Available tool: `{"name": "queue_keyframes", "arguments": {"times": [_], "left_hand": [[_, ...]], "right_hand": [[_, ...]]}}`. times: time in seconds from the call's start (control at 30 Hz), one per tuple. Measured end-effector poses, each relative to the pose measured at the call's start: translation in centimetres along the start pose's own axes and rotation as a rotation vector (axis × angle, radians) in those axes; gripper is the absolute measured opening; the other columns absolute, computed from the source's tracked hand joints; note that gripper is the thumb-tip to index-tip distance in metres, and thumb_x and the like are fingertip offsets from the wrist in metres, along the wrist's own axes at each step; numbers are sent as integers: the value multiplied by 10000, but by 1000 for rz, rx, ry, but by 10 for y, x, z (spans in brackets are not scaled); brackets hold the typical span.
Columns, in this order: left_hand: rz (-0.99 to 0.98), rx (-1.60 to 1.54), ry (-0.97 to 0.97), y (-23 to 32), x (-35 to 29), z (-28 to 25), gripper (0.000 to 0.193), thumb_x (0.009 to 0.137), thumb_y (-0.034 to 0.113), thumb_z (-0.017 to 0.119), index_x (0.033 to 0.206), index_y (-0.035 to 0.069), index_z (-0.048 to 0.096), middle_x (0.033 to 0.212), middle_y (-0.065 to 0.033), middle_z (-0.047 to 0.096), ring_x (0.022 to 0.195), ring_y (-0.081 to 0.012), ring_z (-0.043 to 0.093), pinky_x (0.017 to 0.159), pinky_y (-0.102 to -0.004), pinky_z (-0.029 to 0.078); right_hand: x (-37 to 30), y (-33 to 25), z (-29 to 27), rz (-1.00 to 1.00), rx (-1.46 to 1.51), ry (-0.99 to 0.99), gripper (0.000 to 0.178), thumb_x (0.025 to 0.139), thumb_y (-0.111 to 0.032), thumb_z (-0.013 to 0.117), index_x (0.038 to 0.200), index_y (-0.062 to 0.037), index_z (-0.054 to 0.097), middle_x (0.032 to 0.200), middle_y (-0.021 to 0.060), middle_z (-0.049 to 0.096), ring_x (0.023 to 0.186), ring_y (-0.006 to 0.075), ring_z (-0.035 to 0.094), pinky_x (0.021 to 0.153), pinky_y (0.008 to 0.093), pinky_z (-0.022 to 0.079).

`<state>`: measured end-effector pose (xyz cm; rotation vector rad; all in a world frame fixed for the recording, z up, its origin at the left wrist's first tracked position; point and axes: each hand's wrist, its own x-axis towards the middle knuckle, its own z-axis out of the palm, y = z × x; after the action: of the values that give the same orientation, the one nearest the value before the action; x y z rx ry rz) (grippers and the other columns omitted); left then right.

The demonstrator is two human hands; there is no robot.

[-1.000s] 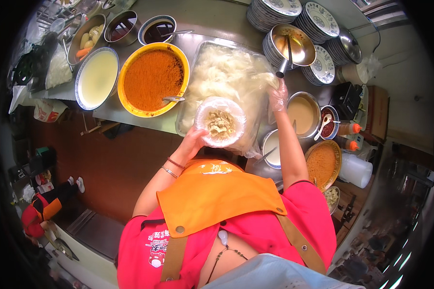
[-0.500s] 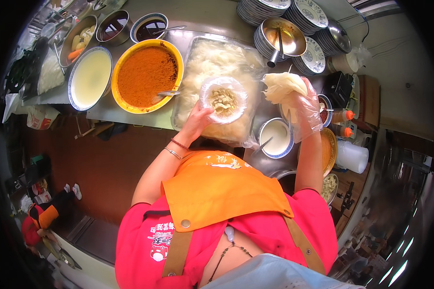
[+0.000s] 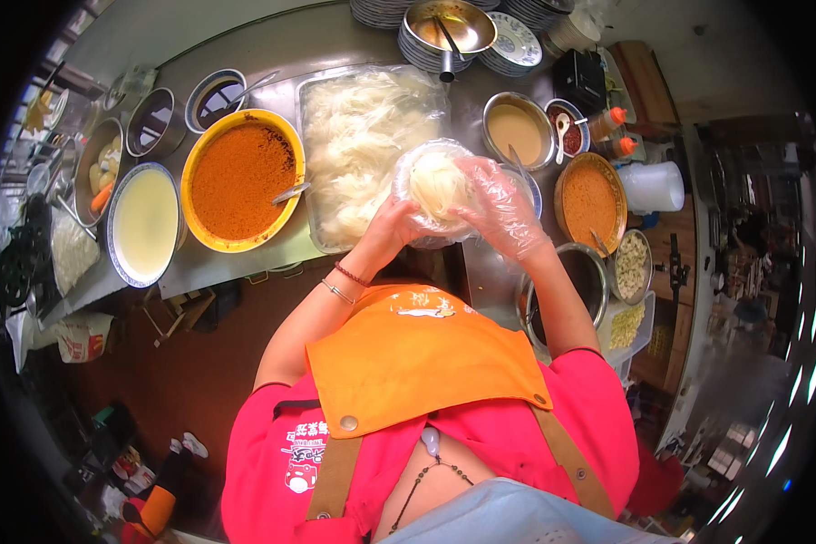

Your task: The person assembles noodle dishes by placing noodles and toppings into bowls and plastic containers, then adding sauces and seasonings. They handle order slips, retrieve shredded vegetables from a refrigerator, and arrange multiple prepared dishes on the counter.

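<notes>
My left hand holds a small bowl lined with clear plastic, its thumb on the near left rim. Pale, thin noodles fill the bowl. My right hand, in a clear plastic glove, reaches in from the right, with its fingers and thumb closed around the right side of the noodles. Just behind the bowl lies a large tray lined with plastic and heaped with the same kind of noodles. The chopped filling seen earlier in the bowl is now covered.
Left stand a yellow bowl of orange-red powder with a spoon, and a bowl of pale liquid. To the right are a pan of beige sauce, a bowl of orange sauce and orange-capped bottles. Stacked plates stand at the back.
My right hand has brought the bunch of noodles leftward and down into the bowl, over the filling. The bowl has shifted slightly right in the picture, and the whole view has turned.
</notes>
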<state>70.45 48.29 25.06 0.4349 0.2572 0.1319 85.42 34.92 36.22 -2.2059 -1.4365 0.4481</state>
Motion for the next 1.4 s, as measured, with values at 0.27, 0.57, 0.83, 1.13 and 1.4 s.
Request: {"name": "queue_keyframes", "arguments": {"times": [0.27, 0.57, 0.83, 1.13, 1.4], "left_hand": [[-229, 291, -81, -42, -27, 13, 556, 913, 48, 508, 1441, 13, 338, 1389, -153, 489, 1237, -277, 551, 942, -460, 552], [-604, 333, -253, -133, -46, 59, 568, 893, 103, 470, 1428, -49, 354, 1398, -198, 483, 1248, -355, 530, 1035, -511, 464], [-735, 393, -282, -228, -58, 113, 628, 876, 75, 496, 1469, -20, 311, 1427, -175, 457, 1281, -330, 506, 1027, -472, 471], [-865, 447, -234, -334, -75, 162, 730, 833, 96, 573, 1497, 3, 286, 1473, -142, 421, 1346, -288, 438, 1107, -416, 379], [-971, 616, -190, -390, -70, 189, 705, 842, 84, 562, 1490, -13, 303, 1439, -123, 453, 1324, -259, 450, 1099, -380, 370]], "right_hand": [[-107, -10, 23, 184, -480, 100, 650, 819, -249, 655, 1428, -135, 459, 1337, 161, 528, 1116, 336, 558, 948, 418, 485], [-244, -1, 60, 238, -247, 428, 533, 926, -355, 586, 1372, -72, 513, 1405, 132, 503, 1330, 308, 448, 1132, 446, 332], [-463, 105, -22, 785, -98, 1104, 249, 919, -193, 631, 1140, -89, 586, 1083, 140, 628, 988, 355, 621, 869, 448, 494], [-724, 343, -3, 1375, -430, 591, 213, 890, -150, 546, 1036, -68, 676, 1009, 158, 687, 973, 363, 651, 874, 433, 521], [-696, 464, 7, 1503, -400, 212, 282, 867, -116, 563, 1109, -28, 679, 1210, 179, 643, 1180, 329, 582, 958, 402, 507]]}}
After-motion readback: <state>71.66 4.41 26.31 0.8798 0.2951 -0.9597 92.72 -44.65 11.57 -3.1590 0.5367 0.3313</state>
